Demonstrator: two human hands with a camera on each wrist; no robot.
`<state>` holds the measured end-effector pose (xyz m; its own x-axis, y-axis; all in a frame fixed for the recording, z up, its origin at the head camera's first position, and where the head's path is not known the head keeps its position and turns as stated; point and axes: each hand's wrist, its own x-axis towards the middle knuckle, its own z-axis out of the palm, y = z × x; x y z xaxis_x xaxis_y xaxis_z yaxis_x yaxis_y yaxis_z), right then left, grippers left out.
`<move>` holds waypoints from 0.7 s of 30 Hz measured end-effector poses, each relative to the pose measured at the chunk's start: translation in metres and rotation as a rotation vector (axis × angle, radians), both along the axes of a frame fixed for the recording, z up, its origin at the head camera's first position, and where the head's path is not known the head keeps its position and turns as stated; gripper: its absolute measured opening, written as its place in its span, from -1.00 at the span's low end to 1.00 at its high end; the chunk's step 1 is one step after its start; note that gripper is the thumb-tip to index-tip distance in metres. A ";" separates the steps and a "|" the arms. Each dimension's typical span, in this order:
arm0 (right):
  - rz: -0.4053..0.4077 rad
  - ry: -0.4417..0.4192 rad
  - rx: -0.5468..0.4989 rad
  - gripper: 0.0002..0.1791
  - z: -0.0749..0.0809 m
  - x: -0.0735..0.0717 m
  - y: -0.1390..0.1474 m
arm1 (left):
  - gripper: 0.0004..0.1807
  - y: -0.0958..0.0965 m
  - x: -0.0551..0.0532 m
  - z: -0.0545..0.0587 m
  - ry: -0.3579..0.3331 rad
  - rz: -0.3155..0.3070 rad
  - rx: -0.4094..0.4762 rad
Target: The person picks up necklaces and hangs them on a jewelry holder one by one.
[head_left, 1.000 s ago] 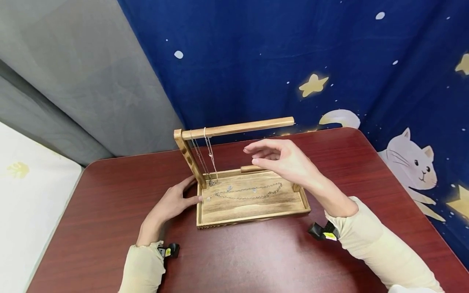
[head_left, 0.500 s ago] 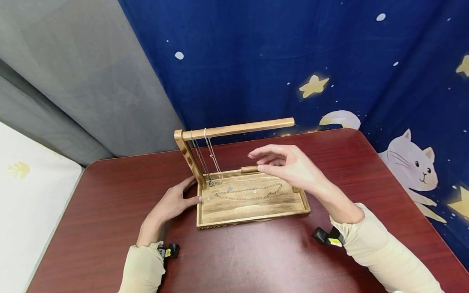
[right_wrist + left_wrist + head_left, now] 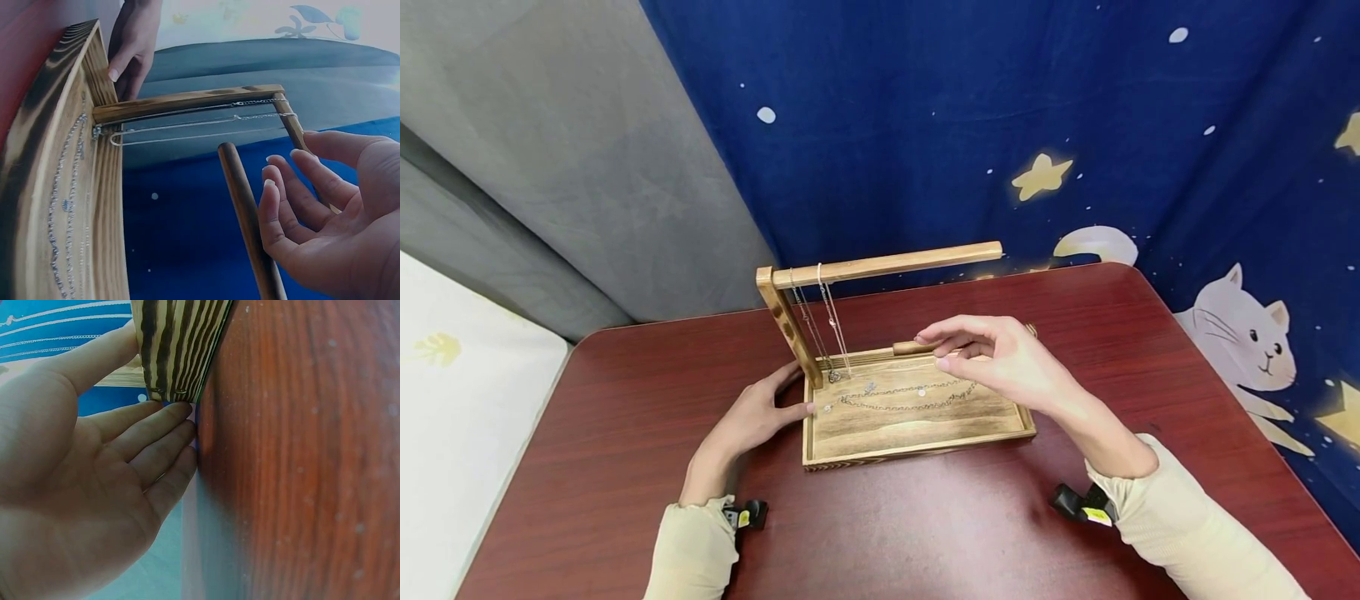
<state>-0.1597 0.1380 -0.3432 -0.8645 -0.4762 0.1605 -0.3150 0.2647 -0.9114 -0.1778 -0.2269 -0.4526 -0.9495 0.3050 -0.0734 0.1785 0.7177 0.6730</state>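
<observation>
A wooden jewelry stand has a shallow tray [image 3: 917, 437], a left post [image 3: 790, 329] and a top bar [image 3: 910, 260]. Two fine necklaces [image 3: 829, 312] hang from the bar near the post. A silver chain necklace [image 3: 898, 407] lies in a long loop on the tray floor, with small pendants beside it. My left hand [image 3: 752, 419] touches the tray's left end, thumb at the rim and fingers nearly straight. My right hand [image 3: 1000, 354] hovers over the tray's right half, fingers loosely bent and holding nothing; it hides part of the chain and a lower wooden rod [image 3: 910, 347].
The stand rests on a dark red table [image 3: 880, 533]. Behind it hangs a blue curtain [image 3: 887, 125] with stars and a cat; a grey curtain [image 3: 572, 167] hangs at the left. The bar's right end [image 3: 996, 250] is free and juts out above the tray.
My right hand has moved down and a little to the right, away from the top bar. The hanging necklaces have swung slightly. My left hand stays where it was.
</observation>
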 end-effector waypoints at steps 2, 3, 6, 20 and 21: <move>-0.002 -0.010 0.013 -0.65 -0.003 0.002 0.002 | -0.13 0.000 0.000 0.000 0.000 0.000 0.000; -0.004 -0.015 0.021 -0.65 -0.004 0.004 0.004 | -0.13 0.000 0.000 0.000 0.000 -0.001 0.001; -0.004 -0.022 0.035 -0.65 -0.008 0.006 0.007 | -0.13 0.000 0.000 -0.001 0.001 -0.001 0.000; 0.053 -0.012 0.014 -0.62 -0.020 0.009 0.015 | -0.13 0.000 0.001 -0.001 0.001 -0.001 0.004; 0.056 -0.013 0.014 -0.62 -0.022 0.009 0.016 | -0.14 0.000 0.000 0.000 0.001 -0.001 0.004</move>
<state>-0.1508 0.1541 -0.3652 -0.8386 -0.5259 0.1420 -0.3174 0.2599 -0.9120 -0.1774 -0.2265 -0.4531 -0.9493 0.3060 -0.0714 0.1795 0.7146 0.6761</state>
